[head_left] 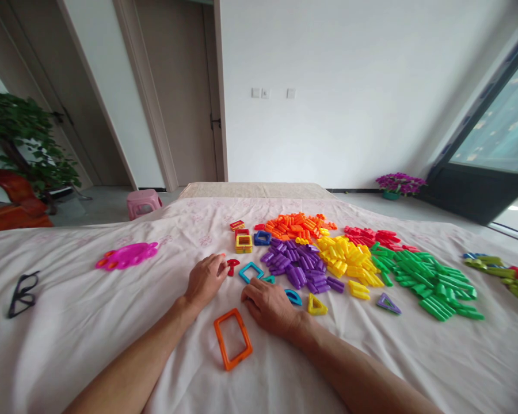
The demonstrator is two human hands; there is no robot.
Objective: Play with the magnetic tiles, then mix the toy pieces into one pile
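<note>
red piece (pixel 232 265) touches the left hand's (pixel 205 280) curled fingers (pixel 219 270); right-hand (pixel 268 306) fingers lie flat.

Glossy plastic pieces (pixel 354 259), matt cloth sheet (pixel 90 322)

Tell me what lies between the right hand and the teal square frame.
Nothing visible. The right hand lies flat on the sheet with its fingertips just short of the teal square frame; only bare cloth shows between them.

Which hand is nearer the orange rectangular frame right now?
Right. The right hand rests palm down just beyond the orange rectangular frame, off its far right corner. The left hand is farther up the sheet, by the red piece.
</note>
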